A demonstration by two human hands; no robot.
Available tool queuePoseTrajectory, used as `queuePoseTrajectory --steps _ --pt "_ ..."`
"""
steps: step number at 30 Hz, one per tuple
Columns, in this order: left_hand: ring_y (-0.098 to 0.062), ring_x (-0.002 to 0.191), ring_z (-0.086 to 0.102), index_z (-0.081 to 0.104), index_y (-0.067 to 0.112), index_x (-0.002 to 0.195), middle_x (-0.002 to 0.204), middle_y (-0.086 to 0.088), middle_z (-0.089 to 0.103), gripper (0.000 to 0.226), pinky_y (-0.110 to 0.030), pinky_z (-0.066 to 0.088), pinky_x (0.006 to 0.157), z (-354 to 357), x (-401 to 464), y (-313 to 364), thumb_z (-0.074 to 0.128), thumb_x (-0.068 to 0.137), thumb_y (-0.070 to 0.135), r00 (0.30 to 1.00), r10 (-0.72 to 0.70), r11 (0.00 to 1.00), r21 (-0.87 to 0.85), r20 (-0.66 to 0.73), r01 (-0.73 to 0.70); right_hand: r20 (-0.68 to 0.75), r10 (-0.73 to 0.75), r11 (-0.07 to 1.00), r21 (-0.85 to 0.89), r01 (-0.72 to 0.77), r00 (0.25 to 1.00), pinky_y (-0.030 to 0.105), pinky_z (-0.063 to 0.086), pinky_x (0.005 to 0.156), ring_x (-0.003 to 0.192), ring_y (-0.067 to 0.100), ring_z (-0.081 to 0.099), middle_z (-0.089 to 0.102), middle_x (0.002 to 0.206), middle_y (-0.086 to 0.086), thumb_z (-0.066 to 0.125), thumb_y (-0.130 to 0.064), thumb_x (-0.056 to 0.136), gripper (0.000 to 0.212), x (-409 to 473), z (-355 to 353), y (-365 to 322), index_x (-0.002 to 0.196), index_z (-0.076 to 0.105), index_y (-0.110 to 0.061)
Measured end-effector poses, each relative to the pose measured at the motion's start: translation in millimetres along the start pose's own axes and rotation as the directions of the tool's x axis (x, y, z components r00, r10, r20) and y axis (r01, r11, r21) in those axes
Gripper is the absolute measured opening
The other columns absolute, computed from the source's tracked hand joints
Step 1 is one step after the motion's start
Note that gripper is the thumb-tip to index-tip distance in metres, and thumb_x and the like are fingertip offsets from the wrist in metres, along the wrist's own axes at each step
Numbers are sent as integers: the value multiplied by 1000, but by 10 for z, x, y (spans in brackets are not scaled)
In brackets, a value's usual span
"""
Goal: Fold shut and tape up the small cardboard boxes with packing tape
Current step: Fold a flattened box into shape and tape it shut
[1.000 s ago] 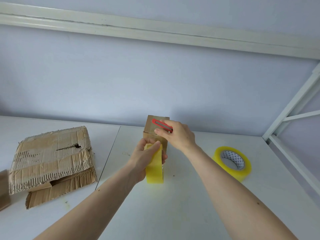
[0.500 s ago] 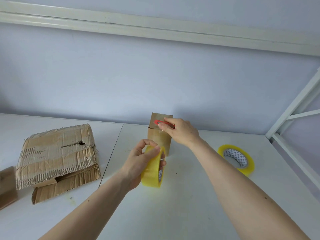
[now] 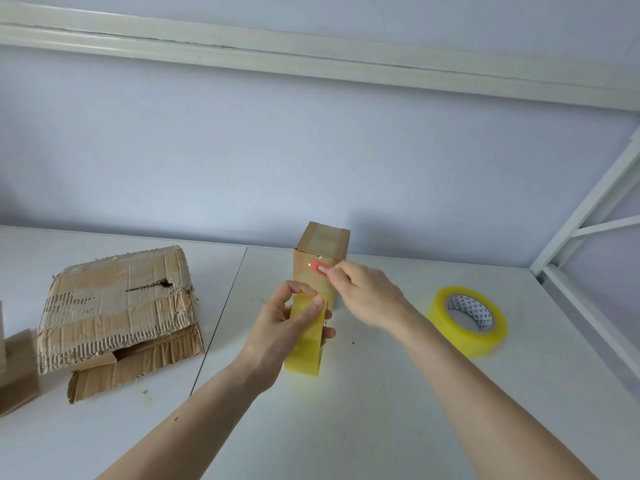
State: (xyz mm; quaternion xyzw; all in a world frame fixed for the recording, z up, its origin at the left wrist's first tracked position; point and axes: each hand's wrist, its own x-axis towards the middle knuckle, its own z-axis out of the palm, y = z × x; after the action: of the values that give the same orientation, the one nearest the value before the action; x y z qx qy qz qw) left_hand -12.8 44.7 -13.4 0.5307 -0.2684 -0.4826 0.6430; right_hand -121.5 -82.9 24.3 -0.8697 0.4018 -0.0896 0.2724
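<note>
A small cardboard box [image 3: 320, 261] stands upright on the white table [image 3: 381, 410], its top closed. The left hand [image 3: 284, 327] grips a yellow tape roll [image 3: 306, 336] held on edge just in front of the box. The right hand [image 3: 363, 296] pinches a red cutter [image 3: 320, 267] against the box's front face (its blade cannot be made out). A second tape roll [image 3: 467, 320] lies to the right; a torn, flattened carton [image 3: 117, 313] lies to the left.

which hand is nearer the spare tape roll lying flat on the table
Right. The right hand, pinching a red cutter, sits just left of the spare roll; the left hand, holding another roll, is farther left.
</note>
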Motion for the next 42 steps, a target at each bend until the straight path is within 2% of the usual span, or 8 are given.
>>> queuePoseTrajectory --steps 3,13,19,24,28,35,38,42 --pt "-32 75 71 57 11 107 96 -18 72 30 -44 57 74 8 -33 -20 71 87 29 1000 -16 1000 11 10 16 16 38 997 -61 -37 999 39 47 85 102 20 62 70 102 -8 29 -78 92 64 -89 118 -75 100 65 -25" --pt "-37 84 74 59 12 113 103 -23 71 20 -46 60 78 7 -108 -76 66 96 22 999 -22 994 110 -24 25 -199 23 994 -104 -44 980 27 29 51 56 17 49 45 52 -4 57 -76 83 69 -150 120 -94 62 55 -10" --pt "-34 82 75 46 22 110 94 -17 75 38 -58 58 87 58 -140 -78 77 88 21 997 -21 989 145 -77 32 -82 203 977 88 -196 976 28 39 57 61 13 60 60 58 -9 70 -76 72 60 -69 70 -43 78 69 -16" --pt "-26 82 76 32 22 106 93 -9 78 56 -45 58 79 55 -149 -47 82 82 21 995 -44 976 208 -85 61 170 240 909 305 -282 956 25 44 55 49 13 60 69 59 0 79 -61 73 50 -93 -42 17 76 67 -12" --pt "-23 87 74 31 18 104 94 -5 78 55 -43 55 81 75 -155 -79 81 82 24 1000 -15 950 313 5 13 488 223 877 278 -392 844 31 55 72 84 19 76 78 92 7 72 -57 84 51 -96 -249 53 104 73 -10" --pt "-5 76 67 35 18 107 99 -2 77 57 -19 49 69 159 -64 -53 84 79 27 998 -10 932 362 66 -14 373 256 809 422 -409 892 34 56 73 75 21 74 76 92 12 86 -30 77 44 -144 -412 133 104 57 -11" --pt "-8 87 65 41 17 105 101 2 76 47 -15 48 68 102 15 -23 79 82 32 998 57 941 336 -34 -42 227 340 889 239 -390 913 31 58 67 73 17 74 73 97 7 94 -37 65 85 -144 -615 116 126 40 -14" --pt "-13 85 59 50 17 102 102 -4 69 27 -15 44 64 -17 257 48 67 94 36 940 212 930 350 -269 -109 -3 337 853 -423 -307 941 32 51 74 98 23 70 68 106 1 91 -57 57 95 -144 -574 15 121 35 -14"
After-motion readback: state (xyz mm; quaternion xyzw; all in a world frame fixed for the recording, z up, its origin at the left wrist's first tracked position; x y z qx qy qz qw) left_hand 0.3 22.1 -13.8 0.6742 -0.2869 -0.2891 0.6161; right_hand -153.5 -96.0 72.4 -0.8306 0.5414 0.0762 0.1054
